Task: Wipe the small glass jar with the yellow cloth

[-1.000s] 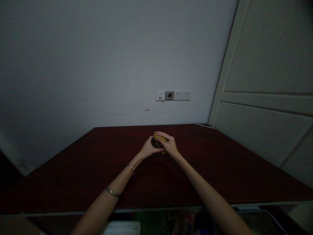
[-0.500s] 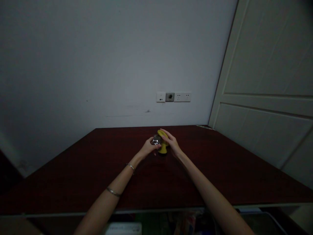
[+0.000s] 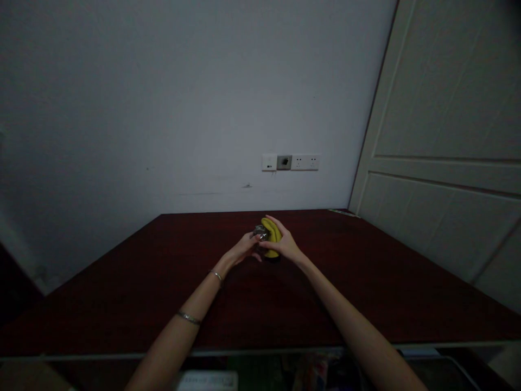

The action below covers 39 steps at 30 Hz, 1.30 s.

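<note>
Tabletop point(image 3: 134, 271) in dark red, your left hand point(image 3: 244, 247) gripping a shiny rounded piece point(image 3: 261, 232), your right hand point(image 3: 288, 246) clasping a yellow piece point(image 3: 273, 230) beside it, hands close together

A dark red table point(image 3: 142, 293) abuts a pale wall point(image 3: 195, 98).

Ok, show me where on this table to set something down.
The tabletop is bare left of the left forearm, right of the right forearm toward the panelled door, and between the forearms. The middle is crowded: the left hand and right hand hold a shiny object and a yellow object. Behind them, a bare strip borders the wall.
</note>
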Tool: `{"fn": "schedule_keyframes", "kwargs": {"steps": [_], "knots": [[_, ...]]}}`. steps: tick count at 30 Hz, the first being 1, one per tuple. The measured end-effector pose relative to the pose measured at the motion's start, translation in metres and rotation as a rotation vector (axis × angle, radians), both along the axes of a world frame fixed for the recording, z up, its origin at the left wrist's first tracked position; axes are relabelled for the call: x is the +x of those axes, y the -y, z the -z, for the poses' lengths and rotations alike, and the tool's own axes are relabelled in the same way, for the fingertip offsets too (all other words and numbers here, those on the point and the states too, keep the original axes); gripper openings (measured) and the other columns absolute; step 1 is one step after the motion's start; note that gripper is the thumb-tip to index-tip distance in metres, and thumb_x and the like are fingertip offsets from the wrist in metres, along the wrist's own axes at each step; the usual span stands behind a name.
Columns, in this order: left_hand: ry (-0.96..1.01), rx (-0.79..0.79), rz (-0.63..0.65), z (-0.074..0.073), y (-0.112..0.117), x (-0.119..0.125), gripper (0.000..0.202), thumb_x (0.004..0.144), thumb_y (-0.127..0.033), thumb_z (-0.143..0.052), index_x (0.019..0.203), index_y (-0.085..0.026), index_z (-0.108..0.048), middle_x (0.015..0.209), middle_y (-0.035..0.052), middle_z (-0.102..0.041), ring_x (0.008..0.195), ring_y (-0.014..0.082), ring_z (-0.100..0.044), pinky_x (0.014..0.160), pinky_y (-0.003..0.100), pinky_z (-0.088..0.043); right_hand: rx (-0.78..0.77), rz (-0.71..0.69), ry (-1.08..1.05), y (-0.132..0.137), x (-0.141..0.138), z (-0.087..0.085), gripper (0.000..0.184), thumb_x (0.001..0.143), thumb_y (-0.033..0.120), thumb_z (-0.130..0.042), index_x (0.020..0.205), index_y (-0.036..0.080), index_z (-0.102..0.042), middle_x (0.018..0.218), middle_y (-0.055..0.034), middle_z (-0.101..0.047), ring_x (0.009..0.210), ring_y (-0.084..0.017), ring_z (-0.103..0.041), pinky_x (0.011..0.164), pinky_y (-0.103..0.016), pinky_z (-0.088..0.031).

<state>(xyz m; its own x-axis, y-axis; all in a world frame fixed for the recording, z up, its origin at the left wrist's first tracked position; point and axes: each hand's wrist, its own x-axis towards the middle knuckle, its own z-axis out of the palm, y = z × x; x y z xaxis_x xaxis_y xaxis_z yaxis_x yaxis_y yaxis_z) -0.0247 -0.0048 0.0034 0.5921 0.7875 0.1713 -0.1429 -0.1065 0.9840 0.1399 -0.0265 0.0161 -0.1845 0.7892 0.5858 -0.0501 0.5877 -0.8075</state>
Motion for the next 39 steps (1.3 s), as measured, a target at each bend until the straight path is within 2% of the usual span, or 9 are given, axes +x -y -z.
{"fn": "schedule_keyframes", "kwargs": {"steps": [3, 6, 11, 14, 17, 26, 30, 34, 39], "knots": [[-0.112, 0.046, 0.047, 0.0, -0.004, -0.009, 0.067, 0.055, -0.057, -0.07, 0.101, -0.011, -0.053, 0.083, 0.0082, -0.06, 0.069, 0.0171, -0.06, 0.049, 0.024, -0.051, -0.063, 0.046, -0.044, 0.001, -0.002, -0.001, 0.082, 0.052, 0.027, -0.078, 0.126, 0.021, -0.045, 0.123, -0.0104, -0.055, 0.111, -0.024, -0.054, 0.097, -0.039, -0.041], [-0.198, 0.141, 0.008, 0.002, -0.008, -0.012, 0.07, 0.053, -0.042, -0.077, 0.111, -0.014, -0.049, 0.095, 0.0093, -0.06, 0.073, 0.0164, -0.06, 0.052, 0.023, -0.05, -0.157, 0.071, -0.118, -0.001, -0.004, 0.0, 0.078, 0.054, 0.029, -0.077, 0.125, 0.022, -0.047, 0.121, -0.0104, -0.057, 0.108, -0.024, -0.056, 0.093, -0.038, -0.045], [-0.053, 0.299, -0.157, 0.008, -0.01, -0.001, 0.099, 0.048, -0.025, -0.081, 0.132, -0.018, -0.028, 0.124, 0.0154, -0.049, 0.102, 0.0233, -0.056, 0.081, 0.033, -0.049, -0.24, 0.102, -0.192, -0.006, -0.006, 0.002, 0.075, 0.055, 0.031, -0.076, 0.123, 0.02, -0.048, 0.122, -0.0114, -0.057, 0.108, -0.024, -0.057, 0.092, -0.037, -0.047], [-0.088, 0.414, -0.295, 0.009, -0.007, 0.005, 0.089, 0.05, -0.027, -0.08, 0.126, -0.016, -0.037, 0.122, 0.0136, -0.052, 0.11, 0.0248, -0.052, 0.092, 0.037, -0.043, -0.246, 0.109, -0.191, -0.007, -0.007, 0.002, 0.074, 0.053, 0.03, -0.077, 0.121, 0.019, -0.05, 0.121, -0.011, -0.058, 0.107, -0.024, -0.057, 0.093, -0.038, -0.046], [-0.199, 0.509, -0.41, 0.008, -0.004, 0.007, 0.077, 0.053, -0.03, -0.079, 0.12, -0.015, -0.044, 0.112, 0.0112, -0.058, 0.103, 0.0237, -0.055, 0.09, 0.037, -0.043, -0.251, 0.105, -0.19, -0.007, -0.008, 0.002, 0.073, 0.053, 0.03, -0.077, 0.121, 0.019, -0.051, 0.12, -0.011, -0.058, 0.107, -0.023, -0.057, 0.093, -0.038, -0.046], [-0.282, 0.552, -0.481, 0.0, 0.004, 0.005, 0.078, 0.048, -0.033, -0.081, 0.116, -0.015, -0.047, 0.106, 0.0102, -0.062, 0.097, 0.0239, -0.058, 0.087, 0.037, -0.045, -0.023, 0.04, -0.005, -0.002, 0.0, -0.005, 0.063, 0.062, 0.034, -0.072, 0.12, 0.021, -0.051, 0.12, -0.0092, -0.057, 0.108, -0.021, -0.056, 0.096, -0.036, -0.042], [-0.271, 0.557, -0.469, -0.001, 0.006, 0.004, 0.076, 0.051, -0.034, -0.079, 0.118, -0.015, -0.047, 0.106, 0.0094, -0.063, 0.097, 0.0237, -0.059, 0.086, 0.036, -0.046, 0.098, 0.069, 0.07, 0.003, -0.001, -0.007, 0.046, 0.071, 0.036, -0.065, 0.114, 0.024, -0.056, 0.118, -0.0074, -0.058, 0.11, -0.021, -0.054, 0.097, -0.037, -0.04], [-0.263, 0.536, -0.523, 0.003, 0.003, 0.005, 0.074, 0.055, -0.036, -0.077, 0.119, -0.014, -0.047, 0.105, 0.01, -0.063, 0.096, 0.0234, -0.059, 0.085, 0.036, -0.046, 0.241, 0.105, 0.115, 0.009, -0.005, -0.008, 0.024, 0.075, 0.034, -0.062, 0.098, 0.025, -0.066, 0.125, -0.0058, -0.053, 0.117, -0.021, -0.048, 0.102, -0.039, -0.034], [-0.283, 0.59, -0.523, 0.005, 0.005, 0.007, 0.078, 0.053, -0.038, -0.077, 0.12, -0.013, -0.045, 0.106, 0.0101, -0.062, 0.097, 0.0236, -0.059, 0.087, 0.036, -0.045, 0.222, 0.138, 0.051, 0.004, -0.005, -0.006, 0.02, 0.077, 0.033, -0.059, 0.092, 0.024, -0.068, 0.117, -0.0062, -0.059, 0.111, -0.021, -0.053, 0.099, -0.038, -0.038]]}}
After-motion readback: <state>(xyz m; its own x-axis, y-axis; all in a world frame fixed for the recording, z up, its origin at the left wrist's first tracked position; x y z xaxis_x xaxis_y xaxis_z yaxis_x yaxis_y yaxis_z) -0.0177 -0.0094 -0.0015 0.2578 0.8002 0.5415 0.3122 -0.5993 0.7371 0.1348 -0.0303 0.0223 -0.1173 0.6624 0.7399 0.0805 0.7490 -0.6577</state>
